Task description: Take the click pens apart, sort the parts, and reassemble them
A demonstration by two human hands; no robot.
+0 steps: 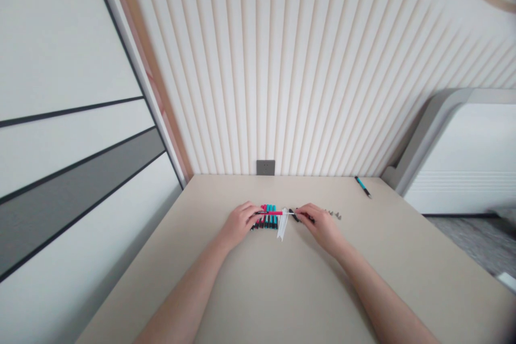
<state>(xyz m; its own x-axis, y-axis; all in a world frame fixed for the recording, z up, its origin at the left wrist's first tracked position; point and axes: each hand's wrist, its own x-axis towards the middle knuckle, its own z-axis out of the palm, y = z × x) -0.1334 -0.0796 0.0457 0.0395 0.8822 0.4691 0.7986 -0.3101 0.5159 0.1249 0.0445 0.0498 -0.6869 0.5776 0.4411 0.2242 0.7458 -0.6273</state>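
A row of several red and teal pens [266, 218] lies on the beige table [282, 290] near its far side. My left hand [241, 223] is closed on the left end of a red pen [272, 213] held crosswise over that row. My right hand [320, 224] pinches the pen's other end, where a small black part shows at the fingertips. A small bunch of white sticks [282, 224] lies just right of the pen row, between my hands. Both forearms reach in from the bottom of the view.
One teal pen [363, 186] lies alone near the table's far right corner. Several small grey bits [335, 215] sit just right of my right hand. A grey wall socket [265, 167] is behind the table. A white cabinet [463, 156] stands to the right.
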